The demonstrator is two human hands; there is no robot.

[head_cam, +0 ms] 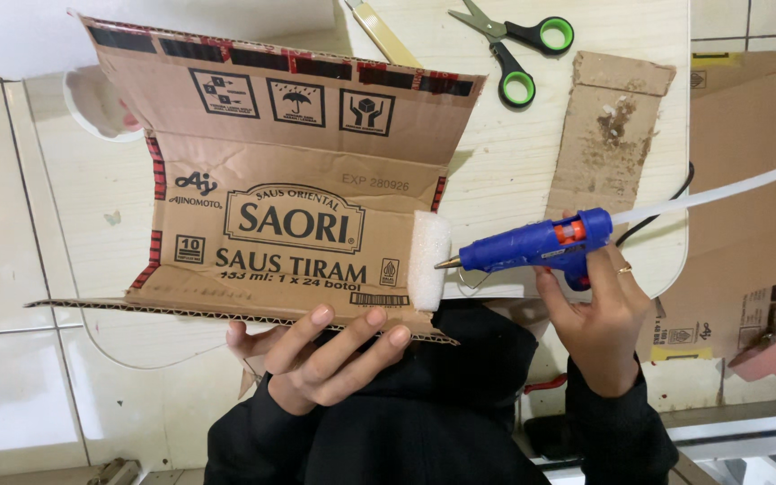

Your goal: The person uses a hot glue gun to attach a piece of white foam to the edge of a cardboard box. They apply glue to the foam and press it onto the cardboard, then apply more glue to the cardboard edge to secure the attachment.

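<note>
**Glue gun held at a foam block on a carton flap**

The left hand (330, 355), low in the centre of the frame, clenched the bottom edge of an opened brown carton (289, 189), fingers curled up over the corrugated edge and thumb hidden behind. That grip kept the printed panel tilted up toward the camera, so its right-hand edge stayed steady and reachable. The carton filled the upper left and centre of the frame, its top flap folded back and leaning away.

A white foam block (427, 260) stood upright against the carton's right edge, touching it, just above the left fingertips.

The right hand (599, 319), at lower right, grasped the handle of a blue glue gun (532, 244), which lay nearly level with its metal nozzle just beside the foam, pointing at the block's right face; whether the tip touched could not be told. A clear glue stick (720, 193) ran out of the gun's back toward the right edge of the frame.

On the pale wooden counter (514, 162) behind, green-handled scissors (518, 54) lay at the top, well apart from the work. A cardboard strip (608, 135) smeared with dried glue lay to the right of them, probably as a rest for the hot nozzle. More flat cardboard (747, 171) lay at far right.
</note>
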